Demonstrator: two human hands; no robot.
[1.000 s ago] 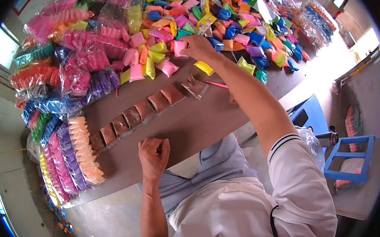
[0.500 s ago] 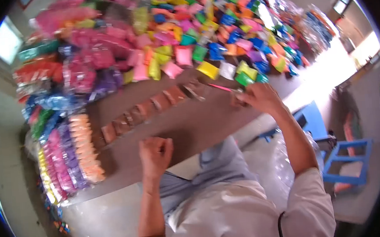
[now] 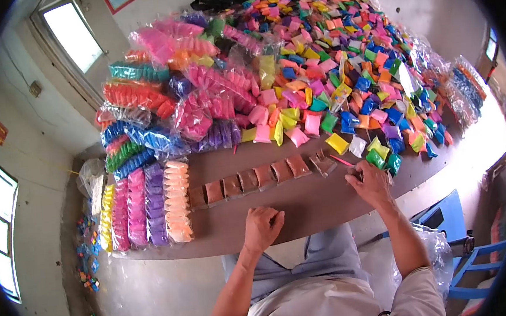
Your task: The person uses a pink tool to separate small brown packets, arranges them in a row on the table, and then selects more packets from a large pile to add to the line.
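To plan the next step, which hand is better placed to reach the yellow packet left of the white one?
Probably the right hand: it is nearer the yellow packet. The left hand is curled near the table edge.

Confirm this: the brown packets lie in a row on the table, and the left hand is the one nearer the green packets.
Wrong hand: the head view shows the right hand nearer the green packets. The brown packets do lie in a row on the table.

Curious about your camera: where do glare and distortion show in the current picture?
Head view: glare washes out the table at right; its near edge bows and the corners go black; brown packets, left hand and right hand look fairly sharp.
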